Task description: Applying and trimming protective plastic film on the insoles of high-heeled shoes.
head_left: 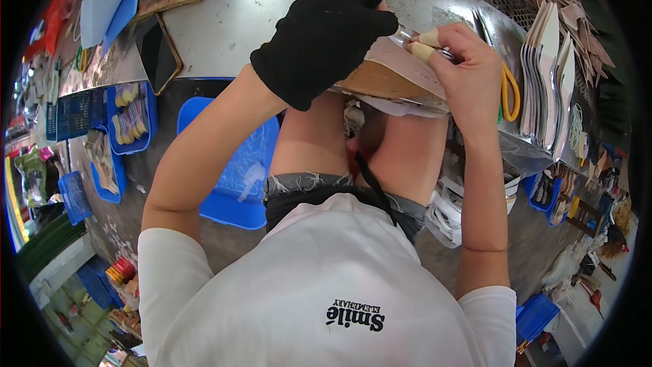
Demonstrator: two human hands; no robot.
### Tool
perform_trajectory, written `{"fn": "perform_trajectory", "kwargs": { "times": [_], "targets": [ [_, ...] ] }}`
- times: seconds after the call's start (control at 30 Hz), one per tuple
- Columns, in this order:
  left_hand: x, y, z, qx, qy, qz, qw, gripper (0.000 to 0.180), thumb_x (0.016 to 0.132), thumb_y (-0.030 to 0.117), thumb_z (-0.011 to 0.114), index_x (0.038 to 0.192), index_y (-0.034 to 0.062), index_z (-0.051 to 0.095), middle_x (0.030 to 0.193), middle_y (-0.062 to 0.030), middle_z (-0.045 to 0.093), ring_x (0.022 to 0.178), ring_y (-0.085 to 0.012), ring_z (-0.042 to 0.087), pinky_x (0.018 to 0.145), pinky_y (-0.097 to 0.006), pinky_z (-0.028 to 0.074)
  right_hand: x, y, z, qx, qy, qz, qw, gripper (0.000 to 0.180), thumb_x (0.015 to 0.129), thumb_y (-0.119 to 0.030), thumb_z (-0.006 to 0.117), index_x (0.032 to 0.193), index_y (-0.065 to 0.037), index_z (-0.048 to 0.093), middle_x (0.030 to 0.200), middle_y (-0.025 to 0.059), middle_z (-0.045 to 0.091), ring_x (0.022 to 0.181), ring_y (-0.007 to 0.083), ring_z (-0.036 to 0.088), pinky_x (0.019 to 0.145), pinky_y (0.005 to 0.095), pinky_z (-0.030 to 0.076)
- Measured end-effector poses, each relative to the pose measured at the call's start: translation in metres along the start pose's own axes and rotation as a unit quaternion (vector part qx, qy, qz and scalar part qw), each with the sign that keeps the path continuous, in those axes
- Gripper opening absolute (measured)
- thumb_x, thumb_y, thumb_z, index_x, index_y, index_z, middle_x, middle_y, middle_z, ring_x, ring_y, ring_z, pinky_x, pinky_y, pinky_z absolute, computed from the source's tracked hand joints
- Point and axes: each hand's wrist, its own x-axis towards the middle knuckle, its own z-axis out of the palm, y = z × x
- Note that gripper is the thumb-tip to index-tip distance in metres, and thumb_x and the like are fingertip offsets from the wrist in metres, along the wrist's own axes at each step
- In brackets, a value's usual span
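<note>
My left hand [322,41] wears a black glove. Its fingers are closed over the far part of a pale pink flat piece [414,68] at the bench's near edge; exactly what they grip is hidden beneath the glove. To its right, my bare right hand [468,68] has beige finger covers on the thumb and a fingertip. It pinches a slim shiny silver thing [445,54], too small to name for sure. A clear glossy bit [403,34] shows between the two hands. Under the pink piece lies a brown board [387,81], above my lap.
A metal bench [217,20] spans the far side. On it are a phone [158,53] at left, and yellow-handled scissors [511,92] and stacked pale cut pieces [541,71] at right. A blue bin [231,197] stands left of my legs, with blue baskets [132,119] beyond.
</note>
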Motion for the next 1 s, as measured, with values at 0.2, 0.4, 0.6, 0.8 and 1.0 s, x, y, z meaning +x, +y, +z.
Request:
{"fn": "perform_trajectory", "kwargs": {
  "times": [0.2, 0.4, 0.6, 0.8, 1.0],
  "targets": [
    [0.004, 0.004, -0.003, 0.005, -0.054, 0.024, 0.998, 0.026, 0.072, 0.003, 0.064, 0.096, 0.0125, 0.067, 0.103, -0.0086, 0.06, 0.087, -0.0267, 0.061, 0.072, -0.035, 0.05, -0.01, -0.009, 0.012, -0.102, 0.02, 0.003, 0.995, 0.01, 0.071, -0.004, 0.067, 0.079, 0.002, 0.064, 0.078, 0.0112, 0.06, 0.067, 0.026, 0.059, 0.062, 0.0332, 0.045],
    [0.009, 0.004, 0.007, -0.029, -0.052, 0.055, 0.997, 0.035, 0.068, 0.007, 0.07, 0.102, 0.0146, 0.066, 0.115, -0.0159, 0.057, 0.097, -0.0315, 0.059, 0.082, -0.038, 0.049, -0.014, -0.008, 0.01, -0.233, 0.007, -0.044, 0.971, 0.014, 0.07, -0.007, 0.066, 0.08, -0.001, 0.059, 0.081, 0.0134, 0.058, 0.074, 0.0341, 0.059, 0.064, 0.0428, 0.045],
    [0.015, 0.001, 0.022, 0.013, -0.048, 0.056, 0.997, 0.035, 0.069, 0.012, 0.071, 0.104, 0.0162, 0.066, 0.117, -0.0138, 0.058, 0.098, -0.0288, 0.06, 0.082, -0.038, 0.05, -0.009, -0.008, -0.003, -0.264, -0.03, -0.049, 0.963, 0.015, 0.07, -0.008, 0.064, 0.083, -0.001, 0.06, 0.082, 0.0152, 0.06, 0.076, 0.0356, 0.059, 0.067, 0.0428, 0.047],
    [0.04, 0.02, 0.006, 0.061, -0.134, 0.076, 0.986, 0.034, 0.069, 0.015, 0.07, 0.104, 0.015, 0.066, 0.113, -0.0115, 0.06, 0.098, -0.0278, 0.06, 0.082, -0.038, 0.05, -0.003, -0.003, -0.03, -0.115, -0.126, 0.055, 0.984, 0.022, 0.07, -0.006, 0.065, 0.09, 0.003, 0.063, 0.078, 0.0115, 0.063, 0.065, 0.0262, 0.062, 0.061, 0.0364, 0.049],
    [0.032, 0.023, 0.023, -0.066, -0.089, 0.09, 0.99, 0.032, 0.07, 0.013, 0.068, 0.102, 0.0074, 0.065, 0.098, -0.0102, 0.063, 0.091, -0.0283, 0.061, 0.079, -0.038, 0.049, 0.009, 0.016, -0.074, 0.02, -0.222, 0.131, 0.966, 0.023, 0.069, -0.007, 0.067, 0.09, 0.002, 0.066, 0.071, 0.0054, 0.059, 0.055, 0.0129, 0.056, 0.054, 0.0276, 0.046]
  ]
}}
